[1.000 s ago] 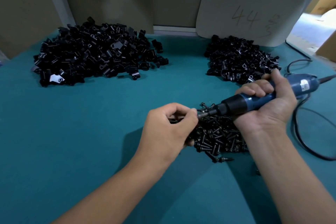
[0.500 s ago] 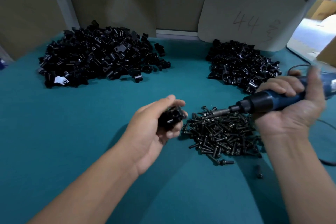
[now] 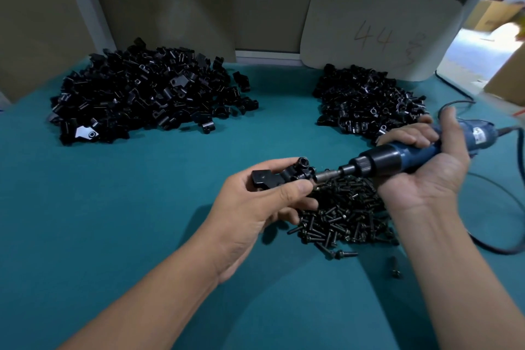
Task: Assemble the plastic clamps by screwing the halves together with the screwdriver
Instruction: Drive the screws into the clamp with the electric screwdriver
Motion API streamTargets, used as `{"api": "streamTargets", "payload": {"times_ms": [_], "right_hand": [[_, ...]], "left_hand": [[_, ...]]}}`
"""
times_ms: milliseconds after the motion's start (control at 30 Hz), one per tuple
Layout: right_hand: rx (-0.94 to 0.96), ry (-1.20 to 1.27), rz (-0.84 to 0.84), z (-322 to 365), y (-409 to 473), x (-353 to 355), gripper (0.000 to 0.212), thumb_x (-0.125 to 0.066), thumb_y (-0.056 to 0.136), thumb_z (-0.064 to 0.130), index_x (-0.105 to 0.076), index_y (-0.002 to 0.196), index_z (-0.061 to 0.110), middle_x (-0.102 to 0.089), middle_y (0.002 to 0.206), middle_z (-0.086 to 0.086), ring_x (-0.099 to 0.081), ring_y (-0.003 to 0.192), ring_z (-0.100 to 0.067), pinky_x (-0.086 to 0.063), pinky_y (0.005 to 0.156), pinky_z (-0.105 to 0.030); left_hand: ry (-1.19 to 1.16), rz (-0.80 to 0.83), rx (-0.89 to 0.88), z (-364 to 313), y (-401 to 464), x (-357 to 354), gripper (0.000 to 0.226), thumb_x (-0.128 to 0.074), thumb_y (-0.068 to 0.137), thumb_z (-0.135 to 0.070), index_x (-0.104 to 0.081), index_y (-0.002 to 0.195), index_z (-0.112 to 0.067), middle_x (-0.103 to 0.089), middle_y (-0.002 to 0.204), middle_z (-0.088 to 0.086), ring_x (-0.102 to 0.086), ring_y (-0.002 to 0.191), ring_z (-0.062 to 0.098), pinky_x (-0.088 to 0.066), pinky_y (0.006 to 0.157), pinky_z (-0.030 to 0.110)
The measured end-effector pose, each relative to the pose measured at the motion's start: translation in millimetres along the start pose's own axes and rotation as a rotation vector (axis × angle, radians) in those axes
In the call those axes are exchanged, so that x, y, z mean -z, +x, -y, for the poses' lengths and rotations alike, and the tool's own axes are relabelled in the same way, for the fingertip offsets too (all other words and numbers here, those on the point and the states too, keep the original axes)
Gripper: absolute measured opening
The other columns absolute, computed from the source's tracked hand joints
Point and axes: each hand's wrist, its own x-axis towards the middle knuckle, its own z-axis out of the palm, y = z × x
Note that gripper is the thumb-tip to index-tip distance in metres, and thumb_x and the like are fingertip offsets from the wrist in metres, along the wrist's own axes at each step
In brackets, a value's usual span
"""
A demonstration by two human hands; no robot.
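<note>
My left hand [image 3: 255, 207] pinches a black plastic clamp [image 3: 281, 175] between thumb and fingers, held above the teal table. My right hand [image 3: 426, 167] grips the blue electric screwdriver [image 3: 403, 153], whose metal bit [image 3: 326, 175] touches the right end of the clamp. Below both hands lies a heap of black screws [image 3: 346, 219]. A big pile of black clamp parts [image 3: 142, 94] sits at the back left, and a smaller pile of black clamp parts [image 3: 369, 102] at the back right.
The screwdriver's black cable [image 3: 508, 207] loops over the teal table [image 3: 99, 221] at the right edge. A grey board marked "44" [image 3: 377, 34] leans against the back wall. Two stray screws [image 3: 396, 267] lie right of the heap's front.
My left hand turned the clamp and raised it. My right hand swung the screwdriver back in from the right, so its bit now meets the clamp's end.
</note>
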Motion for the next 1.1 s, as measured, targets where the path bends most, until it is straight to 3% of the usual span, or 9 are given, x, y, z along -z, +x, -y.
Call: {"api": "streamTargets", "payload": {"times_ms": [100,167,300,433,533,733,833,900,1100], "right_hand": [[0.012,0.036,0.002,7.0,2.8,1.2,0.024,-0.082,0.094,0.023,-0.063,0.085,0.012,-0.052,0.068,0.009,-0.05,0.051,-0.006,-0.049,0.052,-0.022],[0.015,0.044,0.003,9.1,4.1,2.5,0.024,-0.083,0.093,0.023,-0.063,0.085,0.012,-0.053,0.068,0.009,-0.05,0.051,-0.006,-0.05,0.052,-0.022],[0.015,0.034,-0.006,6.0,5.3,5.5,0.025,-0.084,0.092,0.022,-0.062,0.084,0.012,-0.053,0.068,0.009,-0.051,0.052,-0.006,-0.05,0.052,-0.022],[0.005,0.051,-0.015,6.0,5.3,6.2,0.025,-0.085,0.091,0.021,-0.064,0.083,0.011,-0.053,0.07,0.009,-0.051,0.053,-0.006,-0.05,0.052,-0.022],[0.001,0.064,-0.017,5.7,4.9,6.5,0.025,-0.085,0.091,0.021,-0.063,0.083,0.011,-0.052,0.07,0.009,-0.051,0.052,-0.006,-0.05,0.051,-0.022],[-0.022,0.048,-0.031,0.5,2.6,5.8,0.024,-0.085,0.091,0.02,-0.063,0.085,0.011,-0.053,0.069,0.009,-0.051,0.052,-0.005,-0.05,0.052,-0.021],[-0.006,0.028,-0.036,0.1,1.3,6.1,0.024,-0.084,0.091,0.02,-0.063,0.085,0.012,-0.052,0.067,0.008,-0.051,0.051,-0.006,-0.049,0.052,-0.02],[-0.004,0.033,-0.027,0.3,1.4,6.6,0.024,-0.083,0.093,0.021,-0.062,0.086,0.012,-0.051,0.067,0.009,-0.05,0.051,-0.005,-0.049,0.052,-0.02],[-0.058,0.096,0.017,0.4,0.9,5.2,0.025,-0.083,0.093,0.023,-0.064,0.082,0.01,-0.051,0.066,0.009,-0.05,0.051,-0.004,-0.049,0.053,-0.019]], "left_hand": [[0.118,-0.044,-0.015,0.7,-0.5,1.3,0.051,-0.096,0.073,-0.033,-0.08,0.121,-0.029,-0.079,0.096,0.013,-0.063,0.082,0.022,-0.054,0.074,0.027],[0.142,-0.024,-0.029,1.1,-2.2,0.1,0.049,-0.095,0.072,-0.035,-0.08,0.118,-0.031,-0.081,0.096,0.015,-0.066,0.077,0.022,-0.056,0.076,0.029],[0.111,0.039,-0.078,0.8,-4.6,-3.2,0.035,-0.091,0.08,-0.025,-0.076,0.11,-0.032,-0.08,0.099,0.022,-0.077,0.085,0.033,-0.062,0.082,0.034],[0.08,-0.003,-0.092,3.7,-2.2,-0.3,0.032,-0.089,0.083,-0.019,-0.077,0.112,-0.027,-0.079,0.101,0.024,-0.077,0.097,0.042,-0.062,0.09,0.041],[0.089,-0.001,-0.108,4.6,-1.6,-1.0,0.03,-0.086,0.085,-0.015,-0.079,0.113,-0.025,-0.08,0.1,0.022,-0.078,0.097,0.042,-0.063,0.091,0.041],[0.171,-0.02,-0.146,5.3,-4.2,-6.5,0.024,-0.082,0.092,-0.008,-0.078,0.114,-0.017,-0.078,0.099,0.022,-0.079,0.084,0.038,-0.064,0.076,0.034],[0.212,-0.036,-0.089,5.0,-5.4,-7.8,0.018,-0.082,0.093,-0.018,-0.077,0.111,-0.019,-0.079,0.089,0.021,-0.075,0.067,0.034,-0.059,0.057,0.031],[0.231,-0.012,-0.058,3.9,-4.5,-8.3,0.014,-0.081,0.094,-0.026,-0.079,0.106,-0.02,-0.08,0.094,0.017,-0.072,0.06,0.033,-0.055,0.046,0.031],[0.272,0.066,-0.014,-0.1,-4.6,-7.0,0.014,-0.081,0.092,-0.034,-0.078,0.1,-0.023,-0.081,0.1,0.011,-0.069,0.057,0.032,-0.053,0.045,0.031]]}}
